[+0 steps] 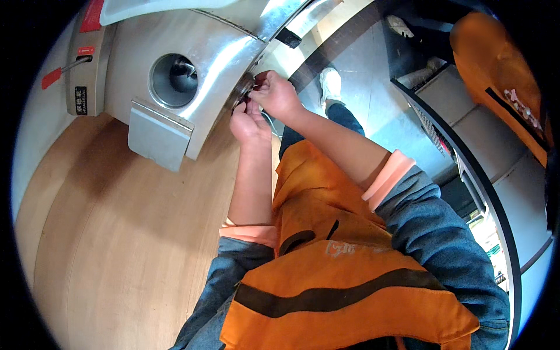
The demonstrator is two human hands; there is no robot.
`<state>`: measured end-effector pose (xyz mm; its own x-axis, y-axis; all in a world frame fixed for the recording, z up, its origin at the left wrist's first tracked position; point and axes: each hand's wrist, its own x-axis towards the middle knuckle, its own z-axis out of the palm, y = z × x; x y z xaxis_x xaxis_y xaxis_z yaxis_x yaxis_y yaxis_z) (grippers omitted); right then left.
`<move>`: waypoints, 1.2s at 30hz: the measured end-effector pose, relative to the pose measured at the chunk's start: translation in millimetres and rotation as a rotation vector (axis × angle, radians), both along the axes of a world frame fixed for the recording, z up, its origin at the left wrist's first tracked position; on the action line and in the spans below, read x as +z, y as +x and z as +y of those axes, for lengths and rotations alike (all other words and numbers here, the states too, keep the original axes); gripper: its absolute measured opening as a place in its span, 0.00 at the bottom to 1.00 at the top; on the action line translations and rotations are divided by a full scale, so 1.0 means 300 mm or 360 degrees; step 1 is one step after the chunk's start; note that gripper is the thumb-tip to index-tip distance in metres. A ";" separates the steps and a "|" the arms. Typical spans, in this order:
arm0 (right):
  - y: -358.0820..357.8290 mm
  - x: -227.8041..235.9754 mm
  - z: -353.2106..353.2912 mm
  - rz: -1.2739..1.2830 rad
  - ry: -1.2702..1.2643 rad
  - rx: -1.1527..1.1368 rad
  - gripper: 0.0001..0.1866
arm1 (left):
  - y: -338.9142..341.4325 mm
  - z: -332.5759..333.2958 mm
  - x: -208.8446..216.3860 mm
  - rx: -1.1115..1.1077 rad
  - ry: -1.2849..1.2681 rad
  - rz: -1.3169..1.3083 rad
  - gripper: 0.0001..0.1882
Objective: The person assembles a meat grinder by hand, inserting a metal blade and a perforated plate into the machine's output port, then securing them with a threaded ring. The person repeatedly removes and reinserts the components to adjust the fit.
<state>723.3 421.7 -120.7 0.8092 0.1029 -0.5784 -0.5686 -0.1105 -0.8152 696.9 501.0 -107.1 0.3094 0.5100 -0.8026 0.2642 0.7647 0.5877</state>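
Observation:
A stainless steel machine (pixel 219 52) stands at the upper left, with a round opening (pixel 174 80) and a hinged metal flap (pixel 158 133) below it. On its right side sits a dark round metal part (pixel 242 92). My right hand (pixel 275 93) grips this part's right edge, fingers bent and pressed together. Just below, my left hand (pixel 251 121) holds the lower edge between thumb and fingers. The fingertips of both hands nearly meet there. Whether something small lies between them is hidden. A thin pale cord (pixel 272 123) hangs beside my left hand.
A pale wooden surface (pixel 134 233) lies under the machine. At left is a housing with a red-gripped lever (pixel 52 77), and a white tray (pixel 157 9) rests on top. To the right stands a dark-edged counter (pixel 466 116), with a person in an orange apron (pixel 496 64) beyond.

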 end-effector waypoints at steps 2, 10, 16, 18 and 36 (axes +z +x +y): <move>0.003 0.015 0.005 -0.0042 -0.0136 0.0074 0.21 | -0.002 0.007 -0.001 -0.0060 -0.0106 -0.0070 0.13; 0.012 -0.003 0.010 -0.0212 -0.0341 0.0182 0.21 | 0.035 0.015 0.006 0.0117 -0.0365 0.0077 0.17; 0.053 0.001 -0.021 -0.0070 -0.0288 0.0441 0.34 | 0.035 -0.001 0.005 -0.0001 -0.0310 -0.0105 0.17; 0.057 0.039 -0.059 -0.0088 -0.0310 0.0477 0.38 | 0.028 0.001 0.001 0.0005 -0.0344 -0.0111 0.18; -0.007 0.150 -0.166 0.0281 0.0030 0.0464 0.23 | -0.006 0.033 -0.061 0.0154 -0.0475 -0.0128 0.17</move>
<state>721.1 371.8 -75.8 0.6318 0.3271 -0.7027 -0.6478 -0.2750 -0.7105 695.1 510.8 -125.4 0.3393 0.2861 -0.8961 0.1434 0.9257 0.3499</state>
